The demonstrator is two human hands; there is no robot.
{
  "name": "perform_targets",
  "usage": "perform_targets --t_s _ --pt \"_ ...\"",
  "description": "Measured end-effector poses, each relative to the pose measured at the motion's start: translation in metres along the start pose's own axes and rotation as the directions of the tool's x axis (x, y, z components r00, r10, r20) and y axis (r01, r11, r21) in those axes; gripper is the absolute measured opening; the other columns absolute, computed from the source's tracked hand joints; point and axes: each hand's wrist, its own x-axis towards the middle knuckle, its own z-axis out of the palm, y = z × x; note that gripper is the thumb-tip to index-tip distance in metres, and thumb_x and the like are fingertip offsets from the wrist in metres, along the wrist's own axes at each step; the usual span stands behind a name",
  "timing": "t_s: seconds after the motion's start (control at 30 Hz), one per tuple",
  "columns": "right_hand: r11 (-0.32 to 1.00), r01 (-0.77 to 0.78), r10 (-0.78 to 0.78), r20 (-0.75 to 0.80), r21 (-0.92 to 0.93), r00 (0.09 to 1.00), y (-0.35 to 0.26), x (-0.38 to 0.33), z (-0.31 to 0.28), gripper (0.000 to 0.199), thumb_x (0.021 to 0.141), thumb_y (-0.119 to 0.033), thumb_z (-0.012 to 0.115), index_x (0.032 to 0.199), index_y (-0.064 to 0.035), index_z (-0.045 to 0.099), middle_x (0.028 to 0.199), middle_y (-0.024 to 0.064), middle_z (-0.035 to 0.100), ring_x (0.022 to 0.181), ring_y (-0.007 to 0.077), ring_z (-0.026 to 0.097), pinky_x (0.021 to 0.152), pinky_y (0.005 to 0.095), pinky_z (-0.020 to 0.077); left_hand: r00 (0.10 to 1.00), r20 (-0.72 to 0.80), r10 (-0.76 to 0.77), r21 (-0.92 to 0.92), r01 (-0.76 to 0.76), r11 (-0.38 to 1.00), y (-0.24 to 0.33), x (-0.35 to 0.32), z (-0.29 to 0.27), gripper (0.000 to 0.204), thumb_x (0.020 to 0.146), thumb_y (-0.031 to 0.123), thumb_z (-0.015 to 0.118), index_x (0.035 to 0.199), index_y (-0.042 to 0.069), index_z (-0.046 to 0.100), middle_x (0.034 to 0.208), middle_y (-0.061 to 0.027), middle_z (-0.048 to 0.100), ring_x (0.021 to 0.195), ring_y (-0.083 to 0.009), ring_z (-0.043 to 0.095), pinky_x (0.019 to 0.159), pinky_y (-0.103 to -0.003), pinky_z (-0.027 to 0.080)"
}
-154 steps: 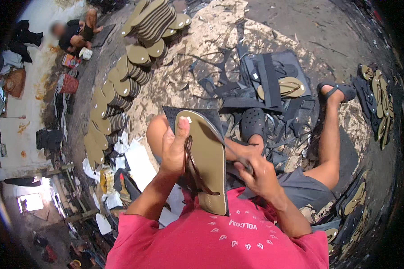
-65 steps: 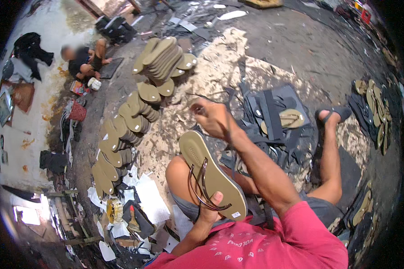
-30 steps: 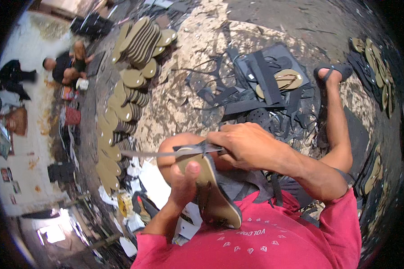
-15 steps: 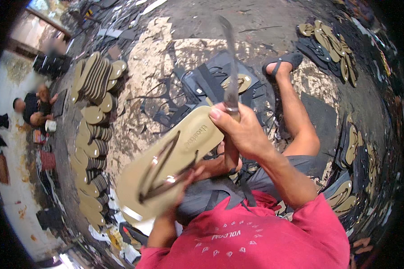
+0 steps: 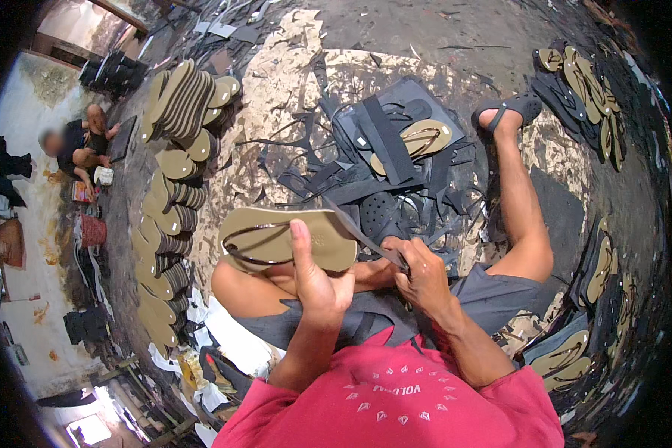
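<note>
My left hand point(image 5: 319, 287) grips an olive-tan flip-flop point(image 5: 327, 250) with dark glossy straps, its thumb pressed on the footbed and its other fingers under the sole. The flip-flop lies roughly level above my lap, strap end toward the left. A knife point(image 5: 367, 240) is in my right hand point(image 5: 425, 282), the fingers closed round its handle. Its long grey blade slants up and left along the right end of the sole; whether it cuts into the edge cannot be made out.
Stacked olive soles point(image 5: 173, 175) line the floor at left, with a seated person point(image 5: 82, 153) beyond. Ahead, another flip-flop point(image 5: 425, 142) rests on dark rubber sheets point(image 5: 388, 149) among black offcuts. More flip-flops point(image 5: 586, 82) lie at far right. My shod foot point(image 5: 509, 116) is stretched forward.
The flip-flop has turned from a steep slant to nearly level. My right hand has dropped, bringing the knife from pointing upward to the right end of the sole.
</note>
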Motion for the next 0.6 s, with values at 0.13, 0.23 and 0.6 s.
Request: perform_targets --t_s 0.13,0.23,0.6 --pt "0.998 0.036 -0.030 0.117 -0.049 0.993 -0.011 0.021 -0.014 0.041 0.080 -0.008 0.075 0.118 -0.0100 0.061 0.094 0.0149 0.061 0.086 0.0393 0.066 0.072 0.0488 0.0562 0.998 0.066 0.004 0.033 -0.006 0.999 -0.005 0.002 -0.020 0.052 0.097 0.055 0.067 0.132 0.018 0.059 0.117 0.0033 0.067 0.107 -0.0161 0.065 0.090 -0.038 0.055" --pt "0.996 0.051 -0.033 0.220 -0.075 0.975 -0.028 0.033 -0.027 0.038 0.081 -0.010 0.074 0.116 -0.0090 0.060 0.095 0.0158 0.062 0.087 0.0398 0.066 0.072 0.0496 0.0561 0.991 0.123 0.056 -0.011 -0.055 0.998 -0.010 -0.001 -0.034 0.053 0.098 0.055 0.064 0.134 0.016 0.057 0.120 0.0019 0.066 0.110 -0.0176 0.065 0.094 -0.041 0.054" --pt "0.985 0.160 -0.167 0.496 0.056 0.852 -0.052 0.053 -0.045 0.030 0.084 -0.013 0.070 0.111 -0.0053 0.061 0.092 0.0173 0.067 0.088 0.0428 0.066 0.077 0.0522 0.0548 0.946 0.255 0.199 0.734 -0.324 0.597 -0.017 -0.028 -0.080 0.054 0.095 0.045 0.063 0.126 0.001 0.056 0.116 -0.0133 0.065 0.101 -0.0238 0.067 0.088 -0.041 0.056"
